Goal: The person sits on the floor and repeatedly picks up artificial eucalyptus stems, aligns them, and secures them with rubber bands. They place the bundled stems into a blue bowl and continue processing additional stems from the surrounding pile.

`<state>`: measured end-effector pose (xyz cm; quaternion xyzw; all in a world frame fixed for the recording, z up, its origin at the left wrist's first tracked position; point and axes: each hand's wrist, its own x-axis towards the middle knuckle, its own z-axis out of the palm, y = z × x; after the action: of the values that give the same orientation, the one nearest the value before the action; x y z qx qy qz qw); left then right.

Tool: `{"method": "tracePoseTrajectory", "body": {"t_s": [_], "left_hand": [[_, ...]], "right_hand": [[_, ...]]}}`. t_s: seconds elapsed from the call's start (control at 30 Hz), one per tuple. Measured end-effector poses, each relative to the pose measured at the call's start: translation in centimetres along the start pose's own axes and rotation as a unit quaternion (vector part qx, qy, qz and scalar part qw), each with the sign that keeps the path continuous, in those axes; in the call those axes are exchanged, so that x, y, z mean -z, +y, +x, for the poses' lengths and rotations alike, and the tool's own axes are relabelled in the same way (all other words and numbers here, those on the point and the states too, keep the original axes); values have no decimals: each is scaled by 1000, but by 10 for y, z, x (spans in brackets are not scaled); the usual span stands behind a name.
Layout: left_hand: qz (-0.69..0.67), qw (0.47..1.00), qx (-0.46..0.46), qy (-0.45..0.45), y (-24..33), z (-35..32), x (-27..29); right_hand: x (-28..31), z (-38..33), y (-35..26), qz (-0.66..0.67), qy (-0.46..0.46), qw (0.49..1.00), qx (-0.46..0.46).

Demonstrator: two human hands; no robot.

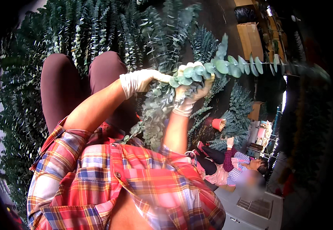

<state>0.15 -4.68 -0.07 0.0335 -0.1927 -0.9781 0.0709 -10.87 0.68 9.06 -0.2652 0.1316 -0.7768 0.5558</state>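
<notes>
My right hand point(192, 94), in a pale glove, is wrapped round a bunch of eucalyptus point(153, 115) whose leafy stems hang down toward my lap. One long eucalyptus stem point(233, 69) with round grey-green leaves lies across the top of that hand and stretches far to the right, where its tip blurs. My left hand point(145, 81), gloved as well, reaches in from the left with fingers closed at the leaves on this stem's near end. Leaves partly hide the fingertips of both hands.
Dense eucalyptus branches point(78, 34) surround my knees on the left and ahead. More bundles point(237, 103) lie at right, by a red bucket point(217, 124). Cardboard boxes point(250, 40) stand at the far right. Another person point(227, 166) sits at lower right near a grey door point(247, 209).
</notes>
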Motion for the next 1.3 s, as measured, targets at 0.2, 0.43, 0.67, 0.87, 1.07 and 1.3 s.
{"method": "tracePoseTrajectory", "body": {"t_s": [0.2,0.43,0.67,0.87,1.07,1.3], "left_hand": [[-19,999,-25,38,-3,1,0],[438,868,-229,-52,-3,-6,13],[-96,986,-88,105,-10,23,15],[-71,980,-124,139,-6,17,26],[155,947,-237,151,-7,19,45],[216,885,-305,277,43,2,-20]], "right_hand": [[12,-1,6,19,46,999,-7],[24,3,1,67,-13,996,-61],[-13,14,10,-40,-58,995,-76],[-9,13,24,-430,76,899,-43],[-7,-9,17,-448,129,885,-15],[-16,-32,23,-497,130,854,87]]}}
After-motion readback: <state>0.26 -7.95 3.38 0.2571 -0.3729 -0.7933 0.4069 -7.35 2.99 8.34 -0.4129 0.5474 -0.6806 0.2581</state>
